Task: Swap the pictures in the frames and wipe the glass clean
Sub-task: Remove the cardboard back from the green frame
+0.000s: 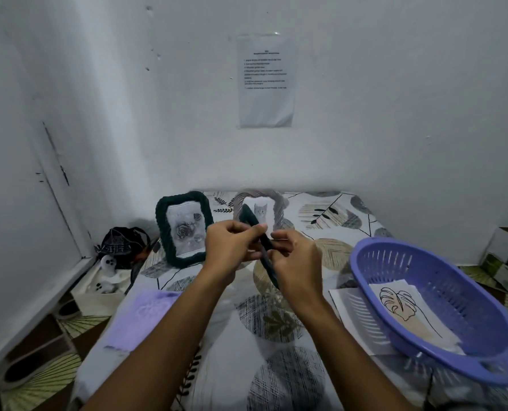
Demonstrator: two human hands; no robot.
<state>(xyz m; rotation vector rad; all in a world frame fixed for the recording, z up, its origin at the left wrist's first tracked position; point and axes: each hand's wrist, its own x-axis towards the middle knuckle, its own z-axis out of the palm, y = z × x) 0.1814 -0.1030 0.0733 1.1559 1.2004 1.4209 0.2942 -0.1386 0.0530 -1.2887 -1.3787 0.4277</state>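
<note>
Both hands, left hand (232,247) and right hand (295,264), are gripping a dark frame (263,247) edge-on above the bench (276,336).

Dim, cool, even light is falling from above; wide-angle distortion is bending the edges, and the purple basket (436,310) is blurring at its near rim.
</note>
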